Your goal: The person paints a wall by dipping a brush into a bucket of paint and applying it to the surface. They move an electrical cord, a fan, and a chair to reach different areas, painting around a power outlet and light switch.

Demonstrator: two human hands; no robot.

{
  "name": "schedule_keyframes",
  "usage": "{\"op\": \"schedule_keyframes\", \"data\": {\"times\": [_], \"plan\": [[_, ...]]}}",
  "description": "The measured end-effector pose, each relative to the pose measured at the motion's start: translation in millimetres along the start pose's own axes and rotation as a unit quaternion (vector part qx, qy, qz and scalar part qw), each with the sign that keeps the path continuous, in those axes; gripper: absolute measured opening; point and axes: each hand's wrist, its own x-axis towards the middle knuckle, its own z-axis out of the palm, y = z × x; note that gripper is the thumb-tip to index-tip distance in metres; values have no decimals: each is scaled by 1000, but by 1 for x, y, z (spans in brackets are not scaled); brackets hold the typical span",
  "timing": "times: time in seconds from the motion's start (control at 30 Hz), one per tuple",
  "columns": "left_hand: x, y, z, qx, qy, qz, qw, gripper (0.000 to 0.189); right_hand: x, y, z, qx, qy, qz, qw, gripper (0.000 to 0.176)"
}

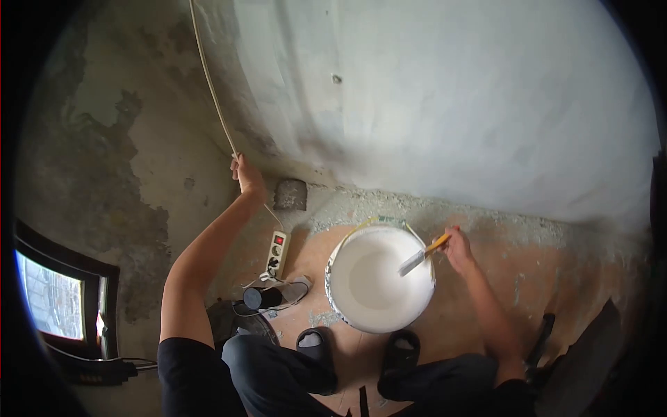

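1. Grip state. I am reading the right hand [458,249] as closed around the yellow handle of a flat tool [421,256], with the fingers pinching the handle end. The left hand [246,174] is resting high against the wall [451,104] at the corner, touching or just beside a pale cable [212,90]. I cannot tell whether its fingers are curled on the cable or only pressing flat.

2. Governing relation. The tool's long axis is running diagonally, from the handle at the upper right down to the grey blade at the lower left. The blade is hanging over the right part of the white bucket [379,278], inside its rim and above the white contents. I cannot tell whether it is touching them. The bucket is standing on the floor [507,257] between the knees, directly inboard of the right hand. The right hand is much the nearer, and the left is well apart from the bucket.

3. Markings. I am finding no readable brand, label or writing. The power strip [276,251] is showing only a red switch.
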Motion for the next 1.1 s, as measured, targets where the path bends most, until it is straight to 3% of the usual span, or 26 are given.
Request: {"op": "schedule_keyframes", "data": {"times": [0.1,0.13,0.2,0.23,0.3,0.53,0.6,0.63,0.67,0.7,0.73,0.8,0.93,0.97,1.03,1.1], "plan": [[0,-46,-26,-15,-46,18,999,22,-20,5,20,61,65,26,996,16],[12,-53,-27,-35,-85,15,996,21,-19,22,12,90,43,31,995,17],[37,-58,-16,-15,-75,-42,996,19,-50,13,34,188,45,57,980,20],[33,-88,-24,-12,-76,-53,996,19,-62,14,37,204,45,62,976,22],[12,-139,-42,-23,-98,62,993,20,-97,-6,53,247,86,90,961,25],[-18,-288,-88,-86,-94,7,992,28,-225,-133,119,414,179,58,891,30],[-26,-330,-103,-35,-20,39,998,32,-242,-159,119,451,174,53,874,28],[-23,-352,-105,-42,-20,35,998,32,-265,-197,132,516,133,95,841,28],[-14,-372,-104,-33,42,48,997,34,-283,-233,149,576,91,138,800,28],[-8,-389,-105,-25,103,65,992,36,-295,-263,167,363,101,30,926,30],[-3,-403,-106,-36,102,65,992,36,-284,-270,168,450,133,-4,883,23],[9,-437,-103,-96,260,-14,961,40,-292,-308,186,456,101,-42,883,24],[-58,-574,-178,-24,251,7,968,42,-296,-427,249,383,49,-114,915,21],[-75,-608,-196,-81,258,5,963,42,-296,-456,267,360,62,-134,921,21],[-80,-632,-206,-144,267,7,953,43,-302,-525,311,310,-16,-229,923,23],[-68,-653,-201,-203,374,-75,901,38,-299,-582,355,231,-62,-333,912,20]]}}
